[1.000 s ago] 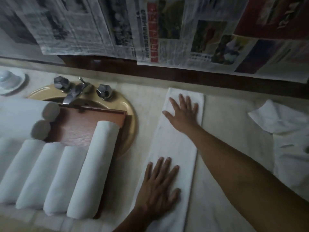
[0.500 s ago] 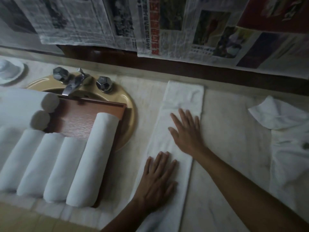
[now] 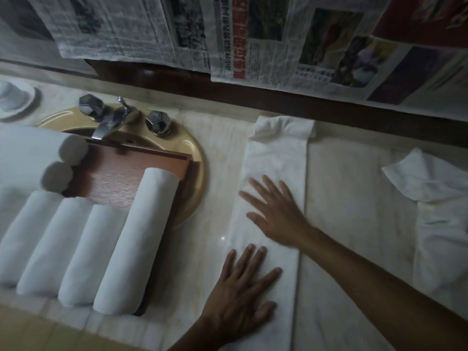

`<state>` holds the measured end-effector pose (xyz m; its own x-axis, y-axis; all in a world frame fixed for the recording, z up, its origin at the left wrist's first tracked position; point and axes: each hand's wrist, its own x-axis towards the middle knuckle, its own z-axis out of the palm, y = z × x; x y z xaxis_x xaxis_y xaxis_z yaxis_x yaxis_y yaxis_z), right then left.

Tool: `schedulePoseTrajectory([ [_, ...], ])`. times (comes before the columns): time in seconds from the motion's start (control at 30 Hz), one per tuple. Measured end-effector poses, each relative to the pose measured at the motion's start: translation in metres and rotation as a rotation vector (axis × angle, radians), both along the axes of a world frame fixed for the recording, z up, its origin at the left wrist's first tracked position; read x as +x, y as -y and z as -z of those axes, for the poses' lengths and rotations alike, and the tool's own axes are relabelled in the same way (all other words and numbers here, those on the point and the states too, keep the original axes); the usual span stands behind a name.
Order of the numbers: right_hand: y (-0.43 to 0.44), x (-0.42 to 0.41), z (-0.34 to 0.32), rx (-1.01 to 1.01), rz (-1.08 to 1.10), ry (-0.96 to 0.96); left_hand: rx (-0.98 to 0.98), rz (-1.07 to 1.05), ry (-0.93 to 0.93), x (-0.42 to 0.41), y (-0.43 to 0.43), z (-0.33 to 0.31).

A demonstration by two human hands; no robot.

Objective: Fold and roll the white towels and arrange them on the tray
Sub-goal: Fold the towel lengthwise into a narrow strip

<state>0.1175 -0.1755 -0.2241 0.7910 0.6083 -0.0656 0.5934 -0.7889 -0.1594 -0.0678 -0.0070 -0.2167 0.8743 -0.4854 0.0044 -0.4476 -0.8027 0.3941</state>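
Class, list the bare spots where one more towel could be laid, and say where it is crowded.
Widest bare counter: between the folded towel and the loose towels at right; the right arm crosses its near part. A narrower strip runs between the sink rim and the folded towel. Crowded: the front of the tray, packed with rolled towels; bare wood behind.

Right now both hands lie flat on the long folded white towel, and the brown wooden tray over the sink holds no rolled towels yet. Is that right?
No. The head view shows the brown wooden tray already holding several rolled white towels. Left hand and right hand do lie flat on the long folded white towel.
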Motion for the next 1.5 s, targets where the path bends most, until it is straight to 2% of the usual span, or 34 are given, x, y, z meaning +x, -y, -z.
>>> schedulePoseTrajectory([
  [0.2, 0.012, 0.115, -0.004, -0.016, 0.300, -0.031, 0.012, 0.005, -0.012, 0.004, 0.001, 0.001],
  [0.37, -0.001, 0.129, -0.013, -0.018, 0.391, -0.168, 0.016, -0.004, -0.035, 0.006, 0.000, 0.002],
  [0.47, -0.001, 0.070, -0.019, 0.131, 0.475, -0.150, 0.047, 0.003, -0.050, 0.006, 0.001, 0.003],
  [0.6, 0.018, -0.075, -0.013, 0.366, 0.677, -0.038, 0.101, 0.045, -0.080, 0.012, 0.003, 0.005],
  [0.73, 0.013, -0.206, -0.014, 0.371, 0.821, -0.005, 0.043, -0.010, -0.071, 0.010, -0.007, -0.005],
  [0.83, -0.011, -0.274, -0.013, 0.216, 0.747, -0.024, -0.011, -0.043, -0.069, -0.019, -0.019, -0.005],
  [0.97, -0.018, -0.295, 0.001, 0.022, 0.649, -0.012, 0.082, 0.059, -0.041, -0.031, -0.040, 0.012],
  [1.07, -0.009, -0.297, 0.000, 0.052, 0.717, 0.006, 0.087, -0.042, -0.051, -0.030, -0.063, 0.009],
  [1.13, -0.001, -0.305, -0.004, 0.139, 0.731, -0.008, 0.050, -0.095, -0.027, -0.045, -0.075, -0.001],
  [1.23, 0.002, -0.335, -0.011, 0.257, 0.625, -0.003, -0.073, 0.038, -0.020, -0.091, -0.085, -0.016],
  [1.37, 0.000, -0.368, -0.005, 0.207, 0.402, 0.039, -0.065, 0.277, 0.070, -0.123, -0.094, -0.010],
  [1.5, 0.008, -0.368, 0.002, 0.246, 0.390, 0.153, -0.110, 0.363, 0.103, -0.113, -0.097, -0.007],
])
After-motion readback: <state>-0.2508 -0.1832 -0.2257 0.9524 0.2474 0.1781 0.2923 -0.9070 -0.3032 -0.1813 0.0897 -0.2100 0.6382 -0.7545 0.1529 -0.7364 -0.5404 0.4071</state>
